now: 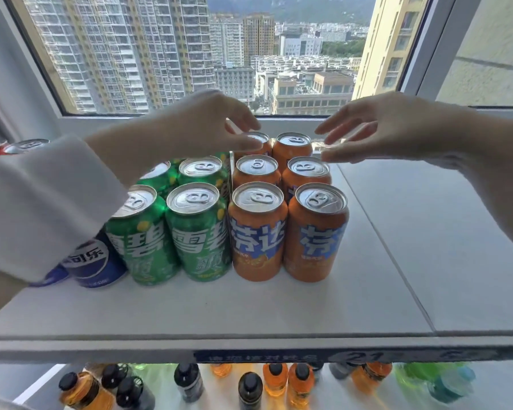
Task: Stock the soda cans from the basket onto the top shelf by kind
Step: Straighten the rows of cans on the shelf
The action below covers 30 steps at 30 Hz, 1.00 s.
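Six orange cans (256,229) stand upright on the top shelf (367,261), tabs up, beside upright green cans (196,229). Left hand (208,122) and right hand (379,125) hover over the back pair, fingers spread, grasping nothing.

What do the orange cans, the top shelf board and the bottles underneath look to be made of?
Orange cans: metal, likely aluminium; bare silvery lids with pull tabs, glossy printed walls.
Top shelf: smooth matte pale grey panels with a seam; laminate or painted metal, can't tell which.
Bottles below: look like clear plastic, coloured liquid showing through, dark caps; blurred, so tentative.
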{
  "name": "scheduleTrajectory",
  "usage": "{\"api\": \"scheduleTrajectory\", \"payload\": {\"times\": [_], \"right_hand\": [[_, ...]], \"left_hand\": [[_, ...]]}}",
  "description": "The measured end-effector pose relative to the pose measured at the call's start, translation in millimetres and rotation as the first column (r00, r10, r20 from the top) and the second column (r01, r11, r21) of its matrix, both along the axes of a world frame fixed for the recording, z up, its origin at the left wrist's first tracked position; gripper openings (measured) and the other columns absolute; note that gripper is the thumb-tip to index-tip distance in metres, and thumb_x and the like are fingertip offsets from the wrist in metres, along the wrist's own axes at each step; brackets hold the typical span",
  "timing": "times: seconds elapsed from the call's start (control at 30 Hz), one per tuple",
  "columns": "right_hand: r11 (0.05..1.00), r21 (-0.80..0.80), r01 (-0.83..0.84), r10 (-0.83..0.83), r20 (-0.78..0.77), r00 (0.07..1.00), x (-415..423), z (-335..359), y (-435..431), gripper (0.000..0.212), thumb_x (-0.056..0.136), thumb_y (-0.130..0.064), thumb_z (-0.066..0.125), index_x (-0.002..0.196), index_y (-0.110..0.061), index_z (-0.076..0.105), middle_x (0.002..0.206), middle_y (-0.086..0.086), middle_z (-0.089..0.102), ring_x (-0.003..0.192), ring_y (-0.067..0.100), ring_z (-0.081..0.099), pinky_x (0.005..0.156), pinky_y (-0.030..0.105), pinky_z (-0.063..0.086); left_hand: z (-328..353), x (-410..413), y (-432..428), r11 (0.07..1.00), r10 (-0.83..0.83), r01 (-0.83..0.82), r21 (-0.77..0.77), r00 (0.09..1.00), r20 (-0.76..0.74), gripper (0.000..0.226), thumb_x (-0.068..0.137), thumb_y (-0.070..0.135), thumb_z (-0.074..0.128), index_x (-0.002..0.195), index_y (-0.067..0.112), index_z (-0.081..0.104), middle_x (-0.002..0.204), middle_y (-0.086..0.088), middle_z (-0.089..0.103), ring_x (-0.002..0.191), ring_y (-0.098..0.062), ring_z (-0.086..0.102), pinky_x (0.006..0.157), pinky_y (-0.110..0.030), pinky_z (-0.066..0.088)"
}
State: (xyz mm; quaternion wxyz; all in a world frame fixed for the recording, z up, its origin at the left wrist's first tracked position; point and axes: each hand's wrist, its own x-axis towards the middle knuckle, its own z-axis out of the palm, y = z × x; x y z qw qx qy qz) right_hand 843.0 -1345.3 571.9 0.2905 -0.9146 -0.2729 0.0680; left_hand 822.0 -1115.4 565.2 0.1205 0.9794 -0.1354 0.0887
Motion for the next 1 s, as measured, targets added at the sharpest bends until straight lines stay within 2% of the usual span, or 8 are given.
{"api": "scheduleTrajectory", "payload": {"times": [0.1, 0.2, 0.37, 0.63, 0.7, 0.77, 0.87, 1.0], "right_hand": [[0.988, -0.126, -0.094, 0.098, 0.030, 0.995, -16.9, -2.2, 0.7, 0.054, 0.049, -0.057, 0.067, 0.102, -0.043, 0.066, 0.098, -0.025, 0.063, 0.090, -0.006, 0.062, 0.071, 0.020, 0.050], [0.964, -0.221, -0.150, 0.175, 0.100, 0.979, -32.6, -14.3, 6.9, 0.048, 0.050, -0.057, 0.070, 0.097, -0.048, 0.068, 0.107, -0.022, 0.062, 0.099, 0.000, 0.059, 0.088, 0.032, 0.051], [0.972, -0.206, -0.111, 0.154, 0.207, 0.966, -32.9, -25.5, 7.5, 0.033, 0.064, -0.037, 0.077, 0.096, -0.040, 0.071, 0.109, -0.016, 0.063, 0.100, 0.006, 0.057, 0.090, 0.031, 0.047], [0.991, -0.084, -0.104, 0.113, 0.115, 0.987, -26.6, -18.1, 6.8, 0.046, 0.052, -0.057, 0.068, 0.094, -0.041, 0.071, 0.099, -0.022, 0.066, 0.096, 0.001, 0.061, 0.082, 0.027, 0.052], [0.999, 0.000, -0.053, 0.052, 0.169, 0.984, -9.2, -11.8, 10.0, 0.046, 0.060, -0.050, 0.069, 0.102, -0.033, 0.069, 0.094, -0.024, 0.064, 0.092, 0.001, 0.063, 0.077, 0.019, 0.050], [1.000, 0.017, 0.023, -0.027, 0.281, 0.959, 19.1, -12.3, 18.8, 0.047, 0.071, -0.040, 0.071, 0.113, -0.021, 0.064, 0.104, -0.011, 0.066, 0.090, 0.006, 0.061, 0.073, 0.014, 0.043], [0.994, -0.068, 0.091, -0.069, 0.270, 0.960, 58.7, -20.2, 39.4, 0.056, 0.076, -0.036, 0.070, 0.124, -0.012, 0.055, 0.126, 0.005, 0.059, 0.102, 0.013, 0.054, 0.086, 0.022, 0.039], [0.976, -0.180, 0.122, -0.081, 0.218, 0.973, 89.1, -30.7, 58.9, 0.062, 0.076, -0.037, 0.071, 0.129, -0.009, 0.053, 0.132, 0.005, 0.056, 0.121, 0.019, 0.051, 0.100, 0.025, 0.035]], "left_hand": [[-4.9, 31.6, 1.2, 0.993, 0.039, -0.032, 0.114, 0.997, -0.059, 0.049, 0.085, 0.041, 0.056, 0.128, 0.019, 0.051, 0.131, -0.001, 0.054, 0.115, -0.017, 0.053, 0.103, -0.032, 0.031], [-6.0, 48.6, 0.1, 0.989, 0.067, -0.054, 0.137, 0.994, -0.090, 0.052, 0.087, 0.041, 0.055, 0.131, 0.016, 0.048, 0.137, -0.005, 0.050, 0.124, -0.022, 0.048, 0.107, -0.037, 0.029], [-3.8, 57.3, -0.5, 0.992, 0.076, -0.067, 0.106, 0.993, -0.085, 0.052, 0.087, 0.039, 0.056, 0.131, 0.013, 0.049, 0.138, -0.008, 0.049, 0.123, -0.024, 0.049, 0.106, -0.037, 0.031], [-9.1, 65.4, -0.2, 0.991, 0.077, -0.062, 0.117, 0.989, -0.129, 0.053, 0.085, 0.043, 0.057, 0.130, 0.019, 0.048, 0.136, -0.004, 0.051, 0.121, -0.022, 0.050, 0.106, -0.039, 0.031], [-8.8, 68.9, 0.4, 0.992, 0.081, -0.067, 0.107, 0.988, -0.134, 0.053, 0.084, 0.043, 0.058, 0.130, 0.018, 0.048, 0.136, -0.004, 0.051, 0.121, -0.022, 0.050, 0.106, -0.039, 0.032], [-9.7, 74.0, -0.2, 0.992, 0.083, -0.068, 0.103, 0.986, -0.147, 0.054, 0.084, 0.044, 0.058, 0.130, 0.018, 0.049, 0.135, -0.004, 0.051, 0.121, -0.023, 0.050, 0.105, -0.038, 0.033], [-16.0, 83.8, -2.9, 0.990, 0.089, -0.068, 0.120, 0.981, -0.173, 0.057, 0.082, 0.045, 0.059, 0.131, 0.018, 0.048, 0.135, -0.004, 0.051, 0.121, -0.023, 0.049, 0.103, -0.037, 0.035], [-22.5, 93.8, -2.4, 0.995, 0.083, -0.073, 0.064, 0.981, -0.173, 0.056, 0.078, 0.045, 0.065, 0.126, 0.019, 0.055, 0.129, -0.002, 0.057, 0.113, -0.019, 0.053, 0.092, -0.030, 0.038]]}}
